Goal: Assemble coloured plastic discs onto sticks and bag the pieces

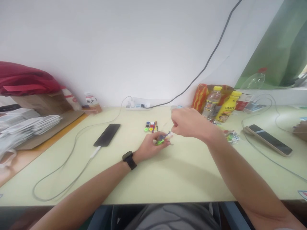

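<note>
My left hand (150, 146), with a black watch on its wrist, rests low over the middle of the table. Its fingers curl round a small colourful piece (160, 141) with bright green and blue parts, whose kind I cannot make out. Higher and to the right is my right hand (185, 122), raised off the tabletop with its fingers closed. Whatever its fingertips may hold is hidden. Just beyond my left hand sits a set of small paint pots (148, 129) in several colours. Thin brushes (155, 125) lie across the right side of the pots.
A black phone (107, 134) on a charging cable lies left; another phone (270, 139) lies right. Yellow-capped bottles (225, 107), a snack bag (199, 96) and shiny wrappers (232, 136) are at the right. A power strip (137, 107) lies by the wall. White trays (35, 123) stack left.
</note>
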### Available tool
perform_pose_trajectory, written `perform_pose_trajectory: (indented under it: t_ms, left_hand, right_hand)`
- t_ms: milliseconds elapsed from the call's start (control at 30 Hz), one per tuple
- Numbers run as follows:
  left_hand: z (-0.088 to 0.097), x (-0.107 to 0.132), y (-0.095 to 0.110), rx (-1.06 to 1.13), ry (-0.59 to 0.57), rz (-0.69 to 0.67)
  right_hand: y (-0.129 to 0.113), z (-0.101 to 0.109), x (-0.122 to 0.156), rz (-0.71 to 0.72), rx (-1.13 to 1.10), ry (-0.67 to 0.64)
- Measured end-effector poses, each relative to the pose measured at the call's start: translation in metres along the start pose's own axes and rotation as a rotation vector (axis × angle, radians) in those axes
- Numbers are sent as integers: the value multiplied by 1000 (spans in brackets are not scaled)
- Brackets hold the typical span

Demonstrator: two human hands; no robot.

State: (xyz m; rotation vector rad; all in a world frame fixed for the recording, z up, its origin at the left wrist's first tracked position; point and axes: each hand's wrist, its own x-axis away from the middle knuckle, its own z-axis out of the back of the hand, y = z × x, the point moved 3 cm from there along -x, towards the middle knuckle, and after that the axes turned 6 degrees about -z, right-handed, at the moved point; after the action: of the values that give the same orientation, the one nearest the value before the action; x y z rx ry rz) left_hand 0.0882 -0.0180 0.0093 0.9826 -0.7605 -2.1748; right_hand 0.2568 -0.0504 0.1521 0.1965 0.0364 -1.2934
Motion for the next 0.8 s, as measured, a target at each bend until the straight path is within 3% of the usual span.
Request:
perform_pose_trajectory:
  t_ms: [100,267,433,667,800]
  left_hand:
    - [-1,0,0,13,-2,-14]
    - [-3,0,-1,53,-13,-27]
    - [-4,0,-3,31,-32,-17]
    - [-3,1,-1,34,-32,-15]
    - [-4,1,-2,31,-43,-27]
  right_hand:
    - [-3,2,0,-22,12,47]
    - [-8,-7,-5,8,8,-52]
    - [-8,-11,-9,15,-23,-71]
    - [-2,10,0,-72,-137,113]
    - [-5,11,1,-72,-134,69]
